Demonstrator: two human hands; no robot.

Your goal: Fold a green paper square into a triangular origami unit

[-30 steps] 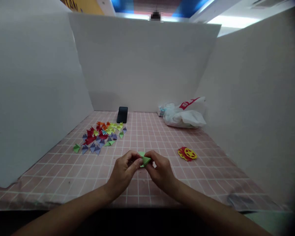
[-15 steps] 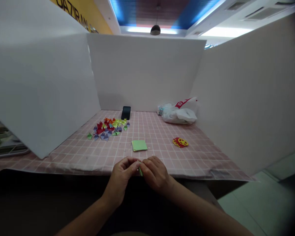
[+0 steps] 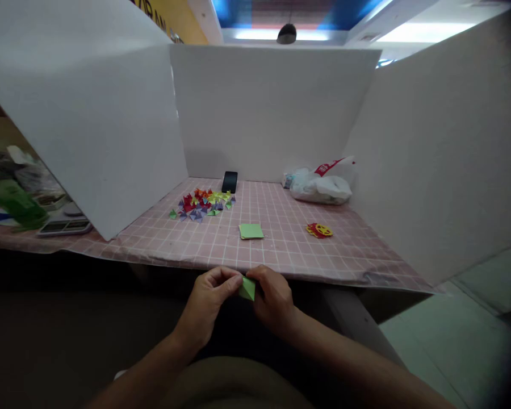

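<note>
My left hand (image 3: 206, 301) and my right hand (image 3: 272, 295) meet just in front of the table's near edge, below its top. Both pinch a small folded green paper piece (image 3: 247, 288) between thumbs and fingers. On the pink checked tablecloth (image 3: 281, 250) a square of green paper (image 3: 251, 230) lies flat, straight beyond my hands. Further back to the left sits a pile of several folded paper triangles (image 3: 201, 204) in red, purple, yellow, orange and green.
A black phone (image 3: 229, 182) lies at the back by the white board walls (image 3: 272, 113). A white plastic bag (image 3: 321, 184) is at the back right, and a red and yellow paper cutout (image 3: 319, 230) in front of it. Clutter and a scale-like device (image 3: 63, 226) lie outside the left board.
My hands have pulled back from over the table to below its near edge, still holding the green piece. The view has drawn back, and the green square on the cloth has come into sight.
</note>
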